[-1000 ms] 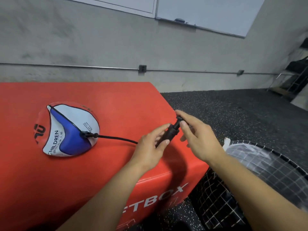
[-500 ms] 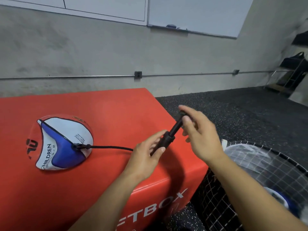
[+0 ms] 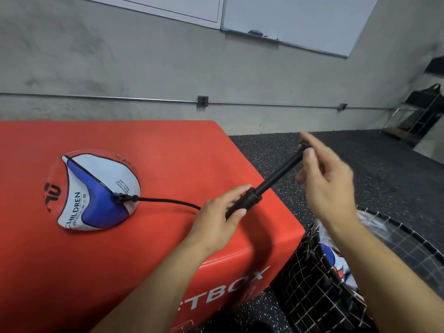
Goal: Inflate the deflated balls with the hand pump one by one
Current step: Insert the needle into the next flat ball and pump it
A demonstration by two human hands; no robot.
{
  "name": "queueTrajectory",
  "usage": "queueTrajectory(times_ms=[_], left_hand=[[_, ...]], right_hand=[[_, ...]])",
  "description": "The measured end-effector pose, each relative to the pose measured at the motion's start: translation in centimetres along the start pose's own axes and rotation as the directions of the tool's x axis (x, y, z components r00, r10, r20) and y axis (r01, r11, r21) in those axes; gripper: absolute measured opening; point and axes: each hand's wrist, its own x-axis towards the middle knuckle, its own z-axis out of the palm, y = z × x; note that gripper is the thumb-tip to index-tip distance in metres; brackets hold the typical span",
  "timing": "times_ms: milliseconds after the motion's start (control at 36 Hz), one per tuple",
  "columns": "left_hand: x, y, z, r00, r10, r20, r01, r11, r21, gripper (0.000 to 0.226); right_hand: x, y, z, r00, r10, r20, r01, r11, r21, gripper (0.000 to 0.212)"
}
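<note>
A deflated red, white and blue ball point(image 3: 92, 192) lies caved in on the red box point(image 3: 168, 150), left of my hands. A thin black hose point(image 3: 168, 201) runs from its valve to the black hand pump point(image 3: 249, 201). My left hand point(image 3: 221, 217) grips the pump's barrel near the box's right edge. My right hand point(image 3: 322, 179) pinches the handle at the top of the plunger rod point(image 3: 281, 174), which is drawn far out, up and to the right.
A black mesh basket point(image 3: 336, 284) stands on the floor right of the box, with another ball point(image 3: 336, 263) partly visible inside. Dark speckled rubber floor point(image 3: 360, 150) stretches to a grey wall with a whiteboard point(image 3: 300, 18). A dark rack point(image 3: 427, 104) sits at far right.
My right hand has pulled the plunger handle up and to the right, so the rod is now much longer. My left hand keeps hold of the barrel; the ball lies where it was.
</note>
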Motion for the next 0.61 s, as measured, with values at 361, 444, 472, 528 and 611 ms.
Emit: queueTrajectory(times_ms=[361, 444, 472, 528, 611], left_hand=[[0.6, -0.3, 0.2, 0.998, -0.021, -0.051, 0.018, 0.998, -0.067, 0.059], [0.6, -0.3, 0.3, 0.998, -0.017, -0.069, 0.012, 0.997, -0.072, 0.068], [0.6, -0.2, 0.3, 0.997, -0.018, -0.069, 0.013, 0.997, -0.072, 0.069], [0.5, 0.0, 0.4, 0.998, -0.013, -0.063, 0.008, 0.998, -0.070, 0.068], [0.2, 0.4, 0.4, 0.998, -0.002, -0.060, -0.002, 0.998, -0.068, 0.067]], right_hand=[[-2.3, 2.0, 2.9, 0.913, 0.054, 0.404, -0.019, 0.996, -0.089, 0.039], [-2.7, 2.3, 3.0, 0.879, 0.064, 0.472, -0.033, 0.997, -0.073, 0.041], [-2.7, 2.3, 2.9, 0.875, 0.070, 0.479, -0.047, 0.997, -0.058, 0.041], [-2.8, 2.4, 2.7, 0.882, 0.069, 0.465, -0.060, 0.998, -0.034, 0.041], [-2.6, 2.2, 2.3, 0.911, 0.035, 0.410, -0.041, 0.999, 0.005, 0.040]])
